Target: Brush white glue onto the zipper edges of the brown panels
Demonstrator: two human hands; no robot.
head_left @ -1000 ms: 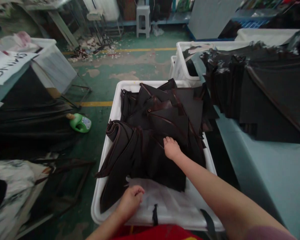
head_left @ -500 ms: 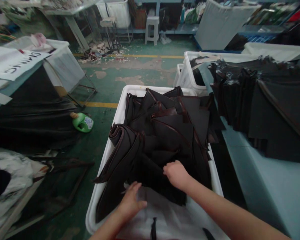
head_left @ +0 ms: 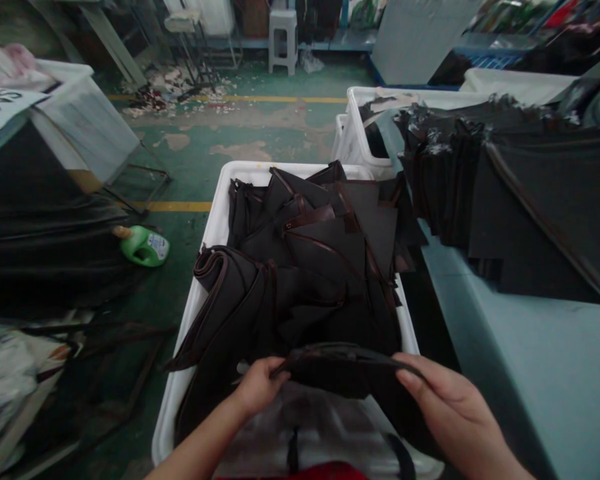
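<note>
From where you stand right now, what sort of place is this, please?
It is probably a small sewing workshop. A white plastic bin is heaped with dark cut panels edged in brown, more panels hang stacked over a pale blue worktable, and scraps litter the green painted floor.

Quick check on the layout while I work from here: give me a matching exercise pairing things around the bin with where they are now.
Things:
1 green plastic bottle
2 stack of dark panels
3 dark brown-edged piece
4 white stool

Places:
A held between left hand and right hand
B on the pale blue table
C on the floor, left of the white bin
D at the far back, by the shelving

Pairs: 1-C, 2-B, 3-A, 4-D
</note>
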